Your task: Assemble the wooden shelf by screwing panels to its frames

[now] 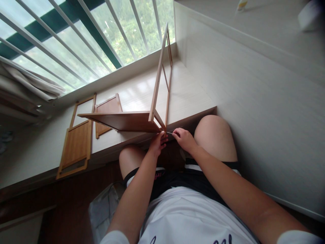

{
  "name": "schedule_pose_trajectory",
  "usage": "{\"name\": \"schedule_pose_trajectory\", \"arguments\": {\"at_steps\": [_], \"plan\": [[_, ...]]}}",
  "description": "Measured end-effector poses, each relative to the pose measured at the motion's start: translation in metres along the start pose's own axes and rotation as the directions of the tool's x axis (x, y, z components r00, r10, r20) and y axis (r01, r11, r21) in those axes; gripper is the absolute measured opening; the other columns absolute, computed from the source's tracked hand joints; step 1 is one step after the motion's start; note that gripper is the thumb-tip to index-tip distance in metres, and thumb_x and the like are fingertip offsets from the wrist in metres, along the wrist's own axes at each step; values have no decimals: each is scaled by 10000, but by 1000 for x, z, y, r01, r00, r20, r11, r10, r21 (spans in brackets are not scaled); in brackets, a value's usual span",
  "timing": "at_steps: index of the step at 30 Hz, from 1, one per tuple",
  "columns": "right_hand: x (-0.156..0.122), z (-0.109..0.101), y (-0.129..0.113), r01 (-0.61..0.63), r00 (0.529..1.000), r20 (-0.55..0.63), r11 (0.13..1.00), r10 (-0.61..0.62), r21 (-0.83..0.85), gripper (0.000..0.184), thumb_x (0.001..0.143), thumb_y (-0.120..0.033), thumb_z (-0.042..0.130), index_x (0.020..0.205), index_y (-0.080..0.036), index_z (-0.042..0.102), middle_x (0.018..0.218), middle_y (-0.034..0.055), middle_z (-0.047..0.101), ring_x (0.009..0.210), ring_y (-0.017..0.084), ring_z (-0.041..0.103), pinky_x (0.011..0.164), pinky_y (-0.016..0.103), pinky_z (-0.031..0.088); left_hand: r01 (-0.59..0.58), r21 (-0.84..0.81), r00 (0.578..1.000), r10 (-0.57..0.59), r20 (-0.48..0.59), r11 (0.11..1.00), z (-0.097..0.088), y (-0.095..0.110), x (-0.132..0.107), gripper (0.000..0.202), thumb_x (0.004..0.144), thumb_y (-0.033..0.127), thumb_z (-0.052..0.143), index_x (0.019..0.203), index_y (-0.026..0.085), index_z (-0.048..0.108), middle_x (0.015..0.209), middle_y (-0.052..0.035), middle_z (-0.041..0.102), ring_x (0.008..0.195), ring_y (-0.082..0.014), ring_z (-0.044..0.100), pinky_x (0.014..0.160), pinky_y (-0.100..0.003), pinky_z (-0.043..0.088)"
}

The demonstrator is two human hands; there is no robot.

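Note:
A bamboo shelf assembly stands on the pale floor: an upright side frame [160, 73] joined to a flat shelf board [122, 121]. My left hand [157, 144] is closed around the near corner where frame and board meet. My right hand [183, 138] pinches a thin metal tool [169, 133] whose tip points at that same corner. Both knees flank the hands.
Two more bamboo panels lie flat on the floor at left, a long one [75, 142] and a shorter one [108, 112]. A white wall [254, 101] runs close on the right. Window bars [76, 40] fill the top left. A plastic bag [101, 210] lies by my leg.

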State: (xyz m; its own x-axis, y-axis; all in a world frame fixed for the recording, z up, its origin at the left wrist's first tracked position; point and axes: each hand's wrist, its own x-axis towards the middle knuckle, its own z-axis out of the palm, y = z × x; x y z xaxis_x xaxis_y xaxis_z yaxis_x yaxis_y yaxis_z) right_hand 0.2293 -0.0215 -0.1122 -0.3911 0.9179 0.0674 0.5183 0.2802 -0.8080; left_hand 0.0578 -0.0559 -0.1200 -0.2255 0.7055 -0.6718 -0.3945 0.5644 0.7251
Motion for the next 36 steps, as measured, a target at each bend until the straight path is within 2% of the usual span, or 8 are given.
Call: {"name": "schedule_pose_trajectory", "arguments": {"at_steps": [12,21,26,36], "plan": [[-1,1,1,77,997,-19,995,-79,-68,148,934,-265,504,862,-212,622,905,52,631,872,184,565,808,293,399,1,2,1000,-1,2,1000,-1,0,0,378,672,471,743,944,232,637,924,-18,697,659,-106,638,486,-195,386],[-2,0,-2,59,998,-15,996,-60,-61,158,935,-260,498,861,-211,629,916,55,640,863,183,573,786,289,398,4,0,1000,-4,2,1000,0,-1,0,383,667,480,746,939,233,640,929,-16,693,662,-108,633,489,-197,395],[-1,3,1,19,1000,-3,998,-19,52,187,933,-279,486,841,-211,634,867,38,652,806,169,578,751,273,398,-8,2,1000,8,13,1000,-1,-2,1,388,666,485,746,938,228,643,925,-20,698,667,-107,641,493,-196,390],[0,6,0,-137,990,80,947,119,292,265,917,-315,448,743,-194,608,592,-24,588,573,123,528,590,239,349,-5,4,1000,5,15,1000,-1,-2,1,390,669,483,744,938,220,643,934,-24,695,658,-104,634,482,-188,390]]}}
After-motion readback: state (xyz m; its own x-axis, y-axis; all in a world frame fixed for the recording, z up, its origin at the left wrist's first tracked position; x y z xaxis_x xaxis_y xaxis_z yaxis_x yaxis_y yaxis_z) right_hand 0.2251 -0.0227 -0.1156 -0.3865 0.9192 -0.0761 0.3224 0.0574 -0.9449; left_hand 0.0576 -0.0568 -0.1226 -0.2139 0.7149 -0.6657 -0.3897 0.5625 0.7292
